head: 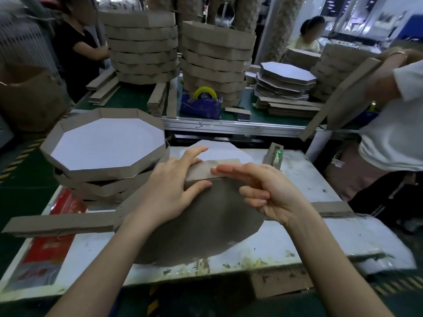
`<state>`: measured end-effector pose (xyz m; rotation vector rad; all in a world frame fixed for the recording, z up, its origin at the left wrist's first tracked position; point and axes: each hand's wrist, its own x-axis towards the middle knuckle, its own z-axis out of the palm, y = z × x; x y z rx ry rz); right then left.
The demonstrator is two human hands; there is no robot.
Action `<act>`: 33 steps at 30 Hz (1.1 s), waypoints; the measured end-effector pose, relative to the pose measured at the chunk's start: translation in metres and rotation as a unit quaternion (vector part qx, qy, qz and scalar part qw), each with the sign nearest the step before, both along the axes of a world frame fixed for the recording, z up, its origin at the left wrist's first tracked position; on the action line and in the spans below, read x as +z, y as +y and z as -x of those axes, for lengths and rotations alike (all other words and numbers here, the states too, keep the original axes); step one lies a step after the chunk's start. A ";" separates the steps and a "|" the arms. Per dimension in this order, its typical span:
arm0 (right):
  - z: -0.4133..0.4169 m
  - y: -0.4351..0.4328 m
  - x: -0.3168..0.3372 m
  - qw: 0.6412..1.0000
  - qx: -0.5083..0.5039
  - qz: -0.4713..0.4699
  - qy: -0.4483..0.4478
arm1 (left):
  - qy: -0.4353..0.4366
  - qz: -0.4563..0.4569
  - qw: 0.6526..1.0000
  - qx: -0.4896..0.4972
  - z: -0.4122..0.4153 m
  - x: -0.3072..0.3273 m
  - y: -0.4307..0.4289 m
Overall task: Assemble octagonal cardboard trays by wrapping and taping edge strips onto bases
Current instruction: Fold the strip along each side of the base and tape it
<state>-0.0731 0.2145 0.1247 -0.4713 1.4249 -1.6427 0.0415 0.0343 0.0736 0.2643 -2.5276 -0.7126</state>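
Note:
A brown octagonal cardboard base (206, 225) is tilted up from the white worktable (297, 243), its grey-brown underside facing me. Along its top edge runs a cardboard edge strip (203, 171). My left hand (176, 186) grips that edge, thumb on the underside and fingers over the strip. My right hand (261, 191) is beside it, its index finger stretched flat along the strip and the other fingers curled. Loose strips lie flat on the table to the left (57, 221) and right (332, 209).
Finished trays (103, 145) are stacked at my left. A small tape dispenser (274, 155) stands at the table's far right. Beyond, a blue dispenser with a yellow tape roll (202, 101), tall tray stacks (215, 58) and flat bases (286, 76). A person in white (393, 115) stands right.

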 end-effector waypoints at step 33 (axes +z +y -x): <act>0.021 -0.011 -0.028 0.902 -0.246 0.009 0.356 | -0.056 0.057 0.996 -0.049 0.006 0.010 -0.004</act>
